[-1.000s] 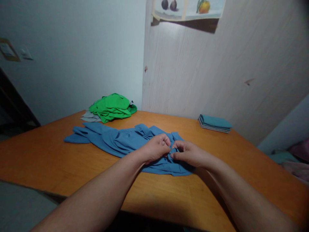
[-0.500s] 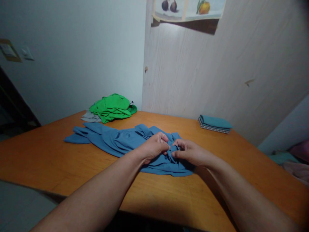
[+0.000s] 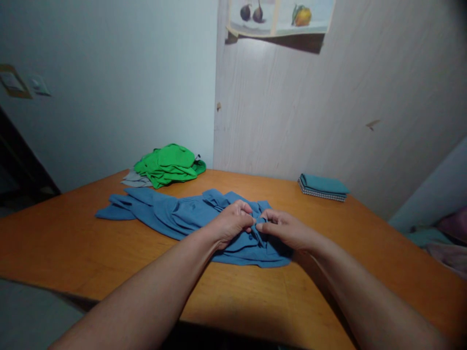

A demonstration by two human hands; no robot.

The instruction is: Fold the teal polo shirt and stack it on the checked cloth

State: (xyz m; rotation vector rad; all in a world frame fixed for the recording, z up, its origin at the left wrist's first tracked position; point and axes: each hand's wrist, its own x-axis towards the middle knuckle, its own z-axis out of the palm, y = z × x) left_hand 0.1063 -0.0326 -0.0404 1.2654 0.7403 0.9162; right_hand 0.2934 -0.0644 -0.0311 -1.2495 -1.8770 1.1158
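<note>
A crumpled blue shirt (image 3: pixel 175 214) lies spread across the middle of the orange wooden table (image 3: pixel 73 253). My left hand (image 3: pixel 233 222) and my right hand (image 3: pixel 282 228) meet at the shirt's right end, knuckle to knuckle. Both are closed in a pinch on the blue fabric near what looks like a buttoned placket. My forearms reach in from the near edge.
A green garment (image 3: pixel 168 163) lies heaped on a grey one (image 3: pixel 134 180) at the table's back left. A folded teal cloth stack (image 3: pixel 323 187) sits at the back right. A wood-panel wall stands behind, a fruit picture (image 3: pixel 277 14) on it.
Both hands have shifted slightly away from me along the shirt and stay pinched together on the fabric. The shirt itself has barely moved.
</note>
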